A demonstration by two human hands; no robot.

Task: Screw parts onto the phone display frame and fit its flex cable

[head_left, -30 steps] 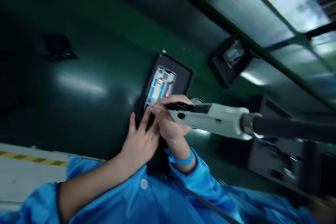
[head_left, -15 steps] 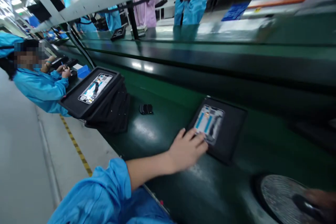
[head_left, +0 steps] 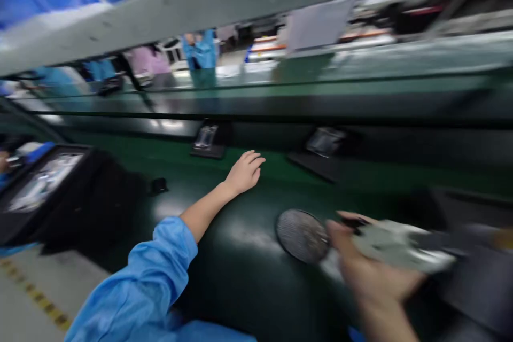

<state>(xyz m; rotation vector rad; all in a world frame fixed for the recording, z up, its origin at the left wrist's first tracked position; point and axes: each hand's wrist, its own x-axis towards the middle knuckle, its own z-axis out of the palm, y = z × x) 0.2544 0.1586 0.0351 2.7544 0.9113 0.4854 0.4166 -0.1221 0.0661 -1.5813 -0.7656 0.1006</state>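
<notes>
The left hand (head_left: 243, 172) is stretched out flat and released above the green counter (head_left: 240, 256), with nothing held. The right hand (head_left: 371, 272) is clenched around a pale power tool (head_left: 395, 248), blurred, just right of a round mesh disc (head_left: 301, 235). Two dark trays (head_left: 326, 152) are seen beyond the disc, untouched; work on them appears not yet begun.

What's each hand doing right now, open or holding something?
Left hand: open, fingers spread, holding nothing, over the green belt.
Right hand: closed on the electric screwdriver, blurred.
</notes>
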